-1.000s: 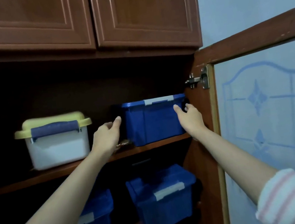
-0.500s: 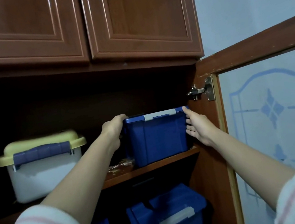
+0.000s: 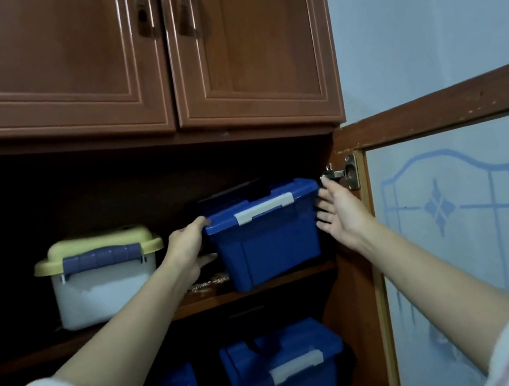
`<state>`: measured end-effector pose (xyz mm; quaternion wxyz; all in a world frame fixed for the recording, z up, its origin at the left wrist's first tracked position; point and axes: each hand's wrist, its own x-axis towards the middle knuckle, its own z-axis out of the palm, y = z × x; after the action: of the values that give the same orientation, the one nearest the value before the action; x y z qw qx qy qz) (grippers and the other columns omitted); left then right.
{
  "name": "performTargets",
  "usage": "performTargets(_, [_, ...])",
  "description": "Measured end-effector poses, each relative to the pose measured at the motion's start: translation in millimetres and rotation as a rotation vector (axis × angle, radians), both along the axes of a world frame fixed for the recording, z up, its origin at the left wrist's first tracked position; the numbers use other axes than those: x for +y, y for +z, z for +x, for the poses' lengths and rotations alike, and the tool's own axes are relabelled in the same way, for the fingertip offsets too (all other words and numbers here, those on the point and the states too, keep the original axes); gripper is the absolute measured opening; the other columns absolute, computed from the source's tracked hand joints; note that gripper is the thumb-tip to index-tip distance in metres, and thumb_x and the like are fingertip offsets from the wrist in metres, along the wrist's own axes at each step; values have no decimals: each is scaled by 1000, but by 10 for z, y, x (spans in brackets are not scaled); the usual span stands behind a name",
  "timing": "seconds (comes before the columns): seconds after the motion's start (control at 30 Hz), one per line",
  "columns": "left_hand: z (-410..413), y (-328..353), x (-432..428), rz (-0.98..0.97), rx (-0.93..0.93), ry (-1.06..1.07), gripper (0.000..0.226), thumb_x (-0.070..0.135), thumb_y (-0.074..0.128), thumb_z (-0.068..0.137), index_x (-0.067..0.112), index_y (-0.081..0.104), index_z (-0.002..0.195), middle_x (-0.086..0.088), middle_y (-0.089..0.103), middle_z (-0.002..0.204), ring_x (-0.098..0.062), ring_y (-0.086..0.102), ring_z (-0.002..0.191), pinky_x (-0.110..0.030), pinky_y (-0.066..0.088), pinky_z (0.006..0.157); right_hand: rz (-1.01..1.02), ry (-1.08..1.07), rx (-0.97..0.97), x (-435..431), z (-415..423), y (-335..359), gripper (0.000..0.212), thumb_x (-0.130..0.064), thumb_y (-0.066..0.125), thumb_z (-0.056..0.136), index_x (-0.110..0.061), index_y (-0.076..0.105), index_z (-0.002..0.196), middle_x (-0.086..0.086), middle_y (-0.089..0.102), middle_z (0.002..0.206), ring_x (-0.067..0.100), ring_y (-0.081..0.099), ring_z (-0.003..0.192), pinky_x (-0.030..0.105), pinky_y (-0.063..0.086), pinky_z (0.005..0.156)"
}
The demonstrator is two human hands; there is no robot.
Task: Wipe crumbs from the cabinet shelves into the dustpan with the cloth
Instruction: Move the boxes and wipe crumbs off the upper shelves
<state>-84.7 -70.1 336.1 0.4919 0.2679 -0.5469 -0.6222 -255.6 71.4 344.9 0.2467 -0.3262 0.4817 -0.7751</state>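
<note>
Tipped now with its right end raised, the blue plastic storage box with a white latch [image 3: 271, 243] no longer sits flat on the brown wooden cabinet shelf [image 3: 197, 303] as it did a moment ago; whether its low left corner touches the board, I cannot tell. Just left of that corner a scatter of pale crumbs [image 3: 209, 283] lies on the shelf, close by the left wrist. The left hand [image 3: 187, 249] grips the box's left end, thumb at the lid rim, other digits along the side. The right hand [image 3: 343, 216] is spread flat, its straight fingers [image 3: 321, 207] against the right end. Further left on the same shelf stands a white plastic tub with a yellow lid [image 3: 102, 275]. Another blue lidded box [image 3: 282, 370] sits on the level below, and a frosted-glass cabinet door [image 3: 454, 226] hangs open at the right from a metal hinge [image 3: 342, 173].
</note>
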Motion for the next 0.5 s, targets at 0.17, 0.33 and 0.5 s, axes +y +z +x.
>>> performTargets(0.17, [473,-111,397,-23,25,-9,9,13,51,90,14,54,81,-4,56,86,-18,54,84,-33,47,67,113,4,94,363,131,55,28,-42,47,94,-17,57,86,2,60,93,22,58,91,38,47,78])
performTargets(0.33, [1020,-358,972,-222,-9,-4,13,6,50,90,10,60,82,-3,59,81,-13,55,77,-26,49,60,192,14,177,586,329,-81,20,-36,57,91,-16,59,90,3,62,85,17,64,69,31,51,58])
performTargets(0.5, [1505,-714,1427,-247,-61,-66,21,3,47,85,9,65,94,-4,67,91,-16,61,81,-26,47,68,265,10,182,787,567,-336,43,-37,70,81,-9,62,113,8,72,96,23,71,75,35,55,63])
